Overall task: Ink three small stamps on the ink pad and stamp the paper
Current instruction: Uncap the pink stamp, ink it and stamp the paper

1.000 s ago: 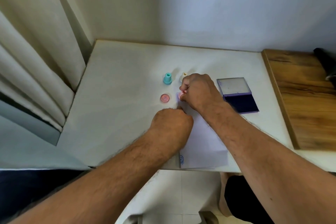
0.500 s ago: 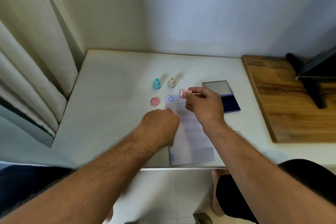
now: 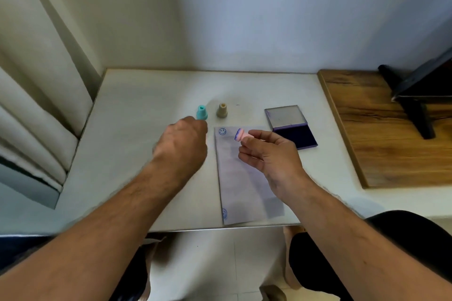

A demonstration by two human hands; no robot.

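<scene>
You face a pale counter [image 3: 137, 115] set in a corner, blue-white wall [image 3: 293, 19] at twelve o'clock. Cream curtains [image 3: 36, 80] hang at nine. A wooden board [image 3: 381, 144] lies at three, carrying a dark stand [image 3: 413, 105]. Pale floor tiles [image 3: 208, 264] show at six.
</scene>
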